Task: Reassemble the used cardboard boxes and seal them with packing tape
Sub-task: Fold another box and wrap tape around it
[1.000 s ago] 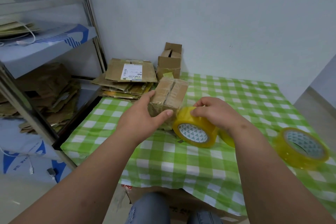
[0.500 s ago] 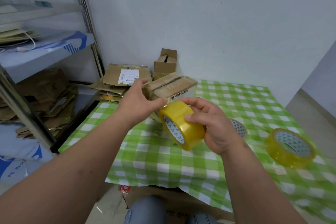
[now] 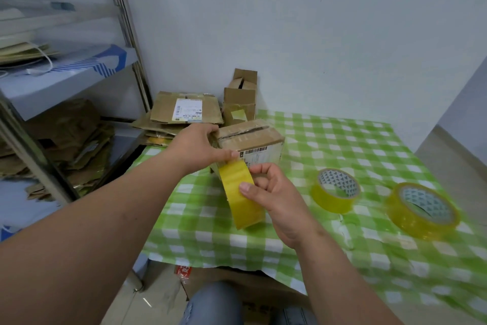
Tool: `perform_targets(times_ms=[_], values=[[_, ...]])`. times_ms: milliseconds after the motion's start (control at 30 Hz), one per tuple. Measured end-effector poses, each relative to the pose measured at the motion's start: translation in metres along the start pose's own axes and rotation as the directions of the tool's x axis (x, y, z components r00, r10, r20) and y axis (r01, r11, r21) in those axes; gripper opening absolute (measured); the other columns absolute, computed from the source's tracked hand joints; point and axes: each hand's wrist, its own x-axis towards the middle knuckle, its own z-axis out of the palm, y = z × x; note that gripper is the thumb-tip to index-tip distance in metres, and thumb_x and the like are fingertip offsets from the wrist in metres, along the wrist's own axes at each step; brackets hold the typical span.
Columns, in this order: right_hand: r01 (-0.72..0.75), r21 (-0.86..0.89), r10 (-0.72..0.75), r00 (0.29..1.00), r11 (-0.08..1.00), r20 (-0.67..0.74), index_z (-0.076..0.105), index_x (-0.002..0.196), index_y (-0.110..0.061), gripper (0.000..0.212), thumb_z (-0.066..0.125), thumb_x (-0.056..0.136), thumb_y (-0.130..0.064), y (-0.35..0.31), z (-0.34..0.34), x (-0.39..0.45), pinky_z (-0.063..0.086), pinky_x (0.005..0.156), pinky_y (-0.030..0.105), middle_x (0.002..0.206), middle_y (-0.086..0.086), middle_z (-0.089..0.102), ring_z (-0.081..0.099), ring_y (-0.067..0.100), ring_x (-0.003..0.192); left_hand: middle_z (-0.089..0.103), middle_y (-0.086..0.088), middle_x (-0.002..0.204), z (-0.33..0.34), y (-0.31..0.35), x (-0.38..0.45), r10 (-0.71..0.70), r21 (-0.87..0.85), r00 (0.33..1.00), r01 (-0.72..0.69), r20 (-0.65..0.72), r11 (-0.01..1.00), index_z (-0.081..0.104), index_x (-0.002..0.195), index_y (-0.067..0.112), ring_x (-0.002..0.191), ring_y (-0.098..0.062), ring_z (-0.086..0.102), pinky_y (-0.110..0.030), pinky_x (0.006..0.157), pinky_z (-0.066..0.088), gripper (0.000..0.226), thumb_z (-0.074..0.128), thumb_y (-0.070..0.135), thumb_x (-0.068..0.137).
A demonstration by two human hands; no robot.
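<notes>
A small closed cardboard box (image 3: 253, 144) with a barcode label is held up over the green checked table (image 3: 369, 145). My left hand (image 3: 200, 149) grips its left end, thumb on the front face. My right hand (image 3: 274, 193) grips a yellow tape roll (image 3: 242, 194) just below the box's front, edge-on to me, thumb on its outer band. Two more yellow tape rolls lie on the table to the right, the nearer tape roll (image 3: 336, 190) and the farther one (image 3: 421, 210).
A stack of flattened cardboard boxes (image 3: 184, 113) and a small open box (image 3: 241, 98) sit at the table's far left corner by the wall. A metal shelf rack (image 3: 66, 87) with more flattened cardboard stands on the left. My knee (image 3: 213, 303) is below the table's front edge.
The box has turned so its labelled side faces me. My right hand rotated the tape roll edge-on and brought it lower, under the box's front.
</notes>
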Motion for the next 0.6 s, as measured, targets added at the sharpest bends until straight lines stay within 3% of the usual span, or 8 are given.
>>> perform_targets(times_ms=[100,300,433,533,600], values=[[-0.045,0.022,0.043,0.997,0.999,0.07,0.051,0.118,-0.007,0.053,0.073,0.069,-0.011,0.006,-0.003,-0.003,0.054,0.071,0.031,0.09,0.011,0.07,0.067,0.019,0.08,0.054,0.001,0.142,0.002,-0.003,-0.001,0.008,0.027,1.0,-0.007,-0.03,1.0,0.049,0.144,0.019,0.127,-0.018,0.052,-0.033,0.104,0.042,0.095,0.081,0.061,0.065],[-0.034,0.117,0.018,0.991,0.993,0.134,0.061,0.104,-0.004,0.032,0.065,0.072,-0.008,0.02,0.002,-0.008,0.055,0.07,0.024,0.086,0.001,0.073,0.068,0.012,0.078,0.057,-0.001,0.14,0.0,-0.003,0.0,0.016,0.071,0.999,-0.014,-0.03,0.997,0.049,0.145,0.017,0.124,-0.018,0.054,-0.03,0.101,0.044,0.093,0.078,0.062,0.068],[-0.041,0.099,0.031,0.994,0.994,0.107,0.062,0.108,-0.002,0.036,0.065,0.074,-0.014,0.025,-0.001,-0.012,0.053,0.071,0.024,0.091,0.003,0.073,0.068,0.013,0.082,0.056,-0.002,0.14,-0.003,-0.001,-0.001,0.005,0.101,1.0,-0.004,-0.015,0.995,0.046,0.146,0.018,0.123,-0.019,0.054,-0.029,0.099,0.043,0.092,0.077,0.061,0.071],[-0.038,0.094,0.032,0.997,0.995,0.064,0.062,0.107,-0.001,0.036,0.066,0.074,-0.016,0.026,-0.001,-0.011,0.053,0.071,0.024,0.09,0.004,0.073,0.068,0.014,0.08,0.056,-0.002,0.14,0.002,0.0,-0.003,0.002,-0.02,0.998,-0.003,-0.061,1.0,0.045,0.144,0.017,0.123,-0.019,0.054,-0.03,0.098,0.043,0.088,0.081,0.052,0.072],[-0.022,0.063,0.02,0.999,0.998,0.041,0.063,0.105,-0.002,0.033,0.067,0.076,-0.017,0.025,0.003,-0.008,0.053,0.071,0.025,0.088,0.003,0.074,0.068,0.013,0.08,0.057,-0.002,0.136,0.008,0.0,-0.006,-0.055,-0.15,0.991,0.036,-0.12,0.988,0.045,0.133,0.019,0.114,-0.017,0.058,-0.032,0.091,0.047,0.081,0.085,0.049,0.069]])
